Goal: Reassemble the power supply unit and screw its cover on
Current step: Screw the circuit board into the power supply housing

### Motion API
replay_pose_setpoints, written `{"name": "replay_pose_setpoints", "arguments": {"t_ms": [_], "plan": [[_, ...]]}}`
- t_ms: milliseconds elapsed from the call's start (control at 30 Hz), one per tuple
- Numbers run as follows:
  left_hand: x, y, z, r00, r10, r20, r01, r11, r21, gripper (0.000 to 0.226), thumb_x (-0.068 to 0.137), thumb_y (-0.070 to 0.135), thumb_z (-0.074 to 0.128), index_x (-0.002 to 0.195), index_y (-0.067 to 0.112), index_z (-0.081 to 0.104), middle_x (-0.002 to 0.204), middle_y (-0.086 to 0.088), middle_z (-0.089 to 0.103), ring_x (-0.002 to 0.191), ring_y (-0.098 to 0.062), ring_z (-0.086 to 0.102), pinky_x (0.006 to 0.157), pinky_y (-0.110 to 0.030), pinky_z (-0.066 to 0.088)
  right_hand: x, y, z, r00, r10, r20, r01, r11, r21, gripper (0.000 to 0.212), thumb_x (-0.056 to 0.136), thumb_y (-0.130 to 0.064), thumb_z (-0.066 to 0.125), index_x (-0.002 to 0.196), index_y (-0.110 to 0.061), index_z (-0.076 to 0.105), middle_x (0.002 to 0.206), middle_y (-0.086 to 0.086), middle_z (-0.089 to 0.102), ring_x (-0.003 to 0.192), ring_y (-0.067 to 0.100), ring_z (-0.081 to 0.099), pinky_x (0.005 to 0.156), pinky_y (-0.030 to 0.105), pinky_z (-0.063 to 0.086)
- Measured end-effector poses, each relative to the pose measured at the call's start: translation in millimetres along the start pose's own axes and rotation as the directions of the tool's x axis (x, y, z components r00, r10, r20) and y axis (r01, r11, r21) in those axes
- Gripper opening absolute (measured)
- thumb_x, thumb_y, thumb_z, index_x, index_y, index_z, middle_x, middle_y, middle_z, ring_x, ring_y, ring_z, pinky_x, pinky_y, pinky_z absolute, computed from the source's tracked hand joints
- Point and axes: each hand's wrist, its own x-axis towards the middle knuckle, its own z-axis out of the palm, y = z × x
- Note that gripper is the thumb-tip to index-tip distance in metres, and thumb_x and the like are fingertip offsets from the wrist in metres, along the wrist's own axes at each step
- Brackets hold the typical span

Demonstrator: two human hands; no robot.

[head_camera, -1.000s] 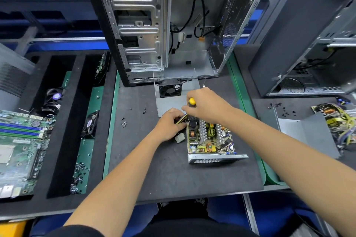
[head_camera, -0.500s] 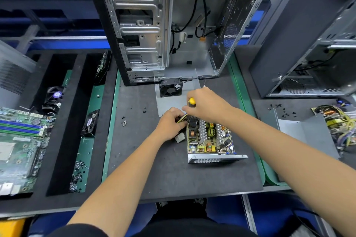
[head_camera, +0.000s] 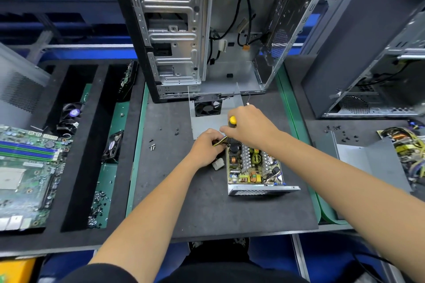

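Head view: we're driving a board screw at the far-left corner of the open power supply unit. Right hand fingers wrapping the screwdriver; left hand fingers pinching the cable bundle aside. Cover, just beyond the unit, is going on next, probably.

Computer repair workshop, open PC case, motherboard

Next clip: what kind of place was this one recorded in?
Most likely a computer repair or teardown workbench. An opened tower case stands on the mat, a bare motherboard lies in a foam tray, and the right hand works a screwdriver on an uncovered power supply unit.
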Motion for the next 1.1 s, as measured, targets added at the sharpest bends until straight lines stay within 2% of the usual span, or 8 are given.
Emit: {"name": "replay_pose_setpoints", "arguments": {"t_ms": [133,333,567,667,767,867,1000,1100], "plan": [[1.0,0.3,0.0,1.000,-0.008,-0.005,0.008,1.000,-0.014,0.011,0.087,0.008,0.065,0.096,0.003,0.070,0.099,0.000,0.052,0.088,-0.014,0.051,0.078,-0.021,0.039,1.2,-3.5,-0.6,1.000,-0.020,-0.007,0.020,0.999,0.047,0.018,0.084,-0.023,0.068,0.091,-0.009,0.061,0.082,0.002,0.057,0.082,0.024,0.054,0.057,0.028,0.037],[0.7,1.3,0.6,1.000,-0.015,-0.013,0.015,1.000,-0.015,0.010,0.086,0.005,0.065,0.093,0.000,0.070,0.103,-0.005,0.054,0.092,-0.018,0.053,0.081,-0.024,0.041,5.8,-10.7,-5.6,0.972,-0.189,0.141,0.219,0.946,-0.240,0.006,0.089,-0.011,0.060,0.086,-0.010,0.054,0.095,0.006,0.056,0.086,0.025,0.057,0.068,0.033,0.047],[0.7,1.5,0.0,1.000,0.004,-0.013,-0.003,1.000,0.006,0.006,0.084,0.003,0.066,0.089,0.000,0.068,0.098,-0.004,0.055,0.093,-0.023,0.055,0.087,-0.034,0.044,3.4,-18.1,-19.1,0.938,-0.212,0.274,0.292,0.910,-0.296,0.015,0.085,-0.009,0.060,0.099,-0.007,0.054,0.105,0.007,0.047,0.080,0.023,0.052,0.063,0.032,0.041],[0.7,1.3,0.9,1.000,-0.010,-0.017,0.010,1.000,0.003,0.003,0.084,0.003,0.066,0.086,0.001,0.068,0.097,-0.003,0.054,0.090,-0.021,0.054,0.089,-0.038,0.045,2.4,-24.0,-18.2,0.941,-0.211,0.266,0.306,0.866,-0.395,0.011,0.087,-0.008,0.060,0.084,-0.008,0.050,0.098,0.010,0.053,0.074,0.024,0.051,0.061,0.032,0.042],[2.0,0.2,0.0,1.000,0.007,-0.004,-0.007,0.999,0.032,0.005,0.084,0.003,0.065,0.085,-0.002,0.065,0.101,-0.011,0.058,0.094,-0.026,0.056,0.089,-0.044,0.045,2.9,-29.6,-12.5,0.945,-0.175,0.275,0.287,0.845,-0.450,0.033,0.083,-0.002,0.061,0.065,-0.010,0.035,0.072,0.005,0.041,0.065,0.023,0.045,0.046,0.025,0.029],[2.2,0.2,0.0,1.000,0.006,-0.003,-0.006,0.999,0.043,0.008,0.085,0.004,0.064,0.090,-0.003,0.065,0.104,-0.015,0.059,0.098,-0.031,0.056,0.089,-0.047,0.046,5.3,-32.7,-10.9,0.949,-0.156,0.273,0.275,0.833,-0.481,0.037,0.082,0.000,0.060,0.063,-0.011,0.031,0.067,0.005,0.036,0.069,0.027,0.053,0.041,0.024,0.023],[2.5,1.3,0.8,1.000,-0.019,0.000,0.019,1.000,0.025,0.008,0.086,0.006,0.065,0.090,0.001,0.069,0.101,-0.006,0.055,0.096,-0.027,0.055,0.087,-0.040,0.046,5.8,-32.7,-15.0,0.959,-0.181,0.219,0.273,0.797,-0.538,0.013,0.092,-0.011,0.055,0.082,-0.010,0.047,0.089,0.013,0.057,0.072,0.027,0.053,0.050,0.027,0.032],[3.2,2.0,0.0,0.999,-0.031,-0.008,0.031,0.999,0.023,0.010,0.085,0.007,0.066,0.093,0.000,0.068,0.100,-0.005,0.055,0.091,-0.023,0.054,0.085,-0.036,0.045,3.4,-31.0,-19.0,0.947,-0.152,0.283,0.284,0.808,-0.516,0.013,0.094,-0.017,0.055,0.101,-0.006,0.053,0.111,0.014,0.055,0.069,0.024,0.050,0.057,0.029,0.034]]}}
